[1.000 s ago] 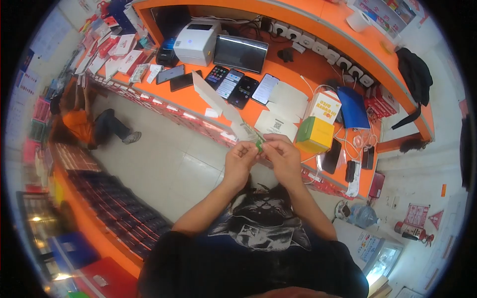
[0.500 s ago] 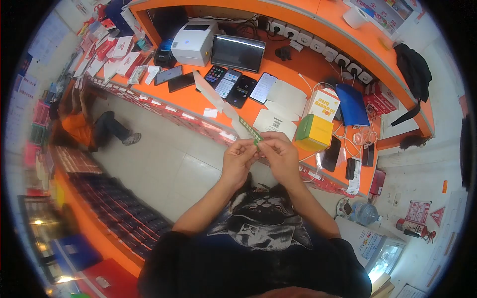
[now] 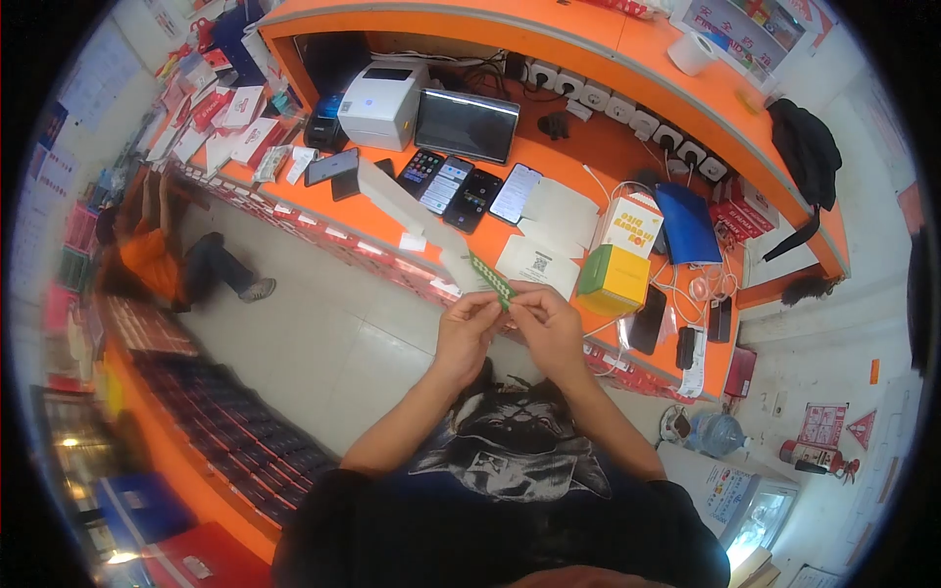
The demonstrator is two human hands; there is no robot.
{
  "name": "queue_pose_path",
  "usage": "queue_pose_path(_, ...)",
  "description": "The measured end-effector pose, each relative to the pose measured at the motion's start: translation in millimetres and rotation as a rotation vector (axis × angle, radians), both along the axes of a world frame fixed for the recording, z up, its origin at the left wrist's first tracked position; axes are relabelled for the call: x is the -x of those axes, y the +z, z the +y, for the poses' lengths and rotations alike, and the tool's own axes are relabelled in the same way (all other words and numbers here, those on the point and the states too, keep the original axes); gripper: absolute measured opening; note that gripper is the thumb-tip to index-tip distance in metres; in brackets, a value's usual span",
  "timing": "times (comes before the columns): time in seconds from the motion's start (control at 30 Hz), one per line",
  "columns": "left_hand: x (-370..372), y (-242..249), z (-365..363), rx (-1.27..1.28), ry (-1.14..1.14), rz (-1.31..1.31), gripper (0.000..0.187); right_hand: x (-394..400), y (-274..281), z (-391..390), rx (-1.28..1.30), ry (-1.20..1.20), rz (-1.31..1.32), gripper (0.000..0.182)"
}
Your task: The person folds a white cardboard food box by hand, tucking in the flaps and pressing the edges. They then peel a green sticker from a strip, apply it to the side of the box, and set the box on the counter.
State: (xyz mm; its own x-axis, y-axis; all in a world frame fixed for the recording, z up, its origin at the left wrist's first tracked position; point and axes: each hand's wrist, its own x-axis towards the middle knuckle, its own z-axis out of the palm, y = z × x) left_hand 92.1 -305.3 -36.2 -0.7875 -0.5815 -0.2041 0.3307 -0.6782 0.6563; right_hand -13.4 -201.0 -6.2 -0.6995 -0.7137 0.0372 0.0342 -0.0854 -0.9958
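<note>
In front of my chest, my left hand (image 3: 467, 331) and my right hand (image 3: 546, 319) pinch the lower end of a green strip with a white pattern (image 3: 490, 276). The fingertips of both hands almost meet on it. From behind the green strip a long white paper-like strip (image 3: 407, 210) runs up and left over the desk, its near end hidden or blurred by the green one. Just beyond my right hand stand a yellow and green box (image 3: 614, 280) and a white sheet with a QR code (image 3: 539, 263).
On the orange desk (image 3: 368, 211) lie several phones (image 3: 448, 184), with a white label printer (image 3: 380, 106) and a tablet-like screen (image 3: 467, 125) behind. Cables, a blue folder (image 3: 689, 223) and sockets (image 3: 595, 95) are at right. A person in orange (image 3: 152, 263) is at far left.
The white strip's far end has dropped and swung slightly left over the phones. My hands keep their pinch on the green strip and sit slightly lower in view.
</note>
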Motion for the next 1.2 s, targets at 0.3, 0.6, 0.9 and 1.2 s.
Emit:
queue_pose_path(0.3,-6,-4,-3,-0.025,-0.034,0.015,0.012,-1,1,0,0.035,0.057,0.089,0.009)
queue_pose_path(0.6,-6,-5,-2,-0.062,0.008,0.094,0.014,-13,14,-7,-0.082,-0.062,0.652,0.009)
queue_pose_path(0.9,-6,-9,0,-0.124,0.051,0.073,0.013,-7,10,-16,-0.098,-0.089,0.971,0.01)
queue_pose_path(1.2,-7,-14,-5,0.003,0.074,0.041,0.02,5,10,-10,-0.101,0.032,0.638,0.009)
